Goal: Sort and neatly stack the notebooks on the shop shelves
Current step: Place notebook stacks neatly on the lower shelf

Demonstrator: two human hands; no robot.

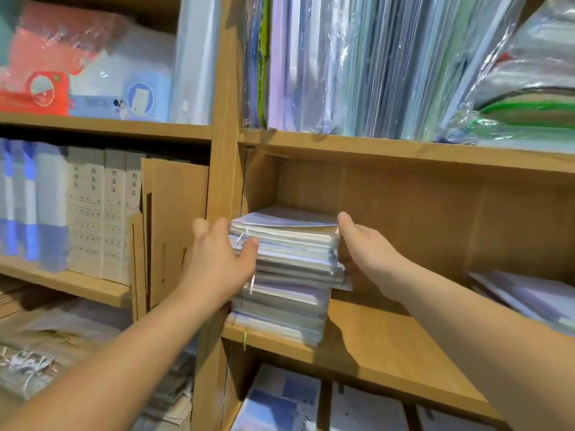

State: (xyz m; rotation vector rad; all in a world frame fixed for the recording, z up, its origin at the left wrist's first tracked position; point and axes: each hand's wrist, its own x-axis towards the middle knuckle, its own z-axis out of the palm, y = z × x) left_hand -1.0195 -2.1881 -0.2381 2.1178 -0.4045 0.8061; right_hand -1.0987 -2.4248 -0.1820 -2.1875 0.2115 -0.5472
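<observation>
A tall stack of thin, plastic-wrapped notebooks [289,275] stands at the left end of a wooden shelf [389,346], against the upright divider. The upper notebooks sit shifted to the right of the lower ones. My left hand [217,262] is on the stack's left side, thumb across its front edge. My right hand [367,247] lies along the stack's right side, its fingers hidden behind the notebooks. Both hands clasp the upper part of the stack.
More notebooks [525,298] lie flat at the shelf's right end. Plastic folders [357,66] stand upright on the shelf above. Left of the divider [222,169] are cardboard pieces [174,225] and file boxes [99,209]. Blue notebooks [280,402] fill the compartment below.
</observation>
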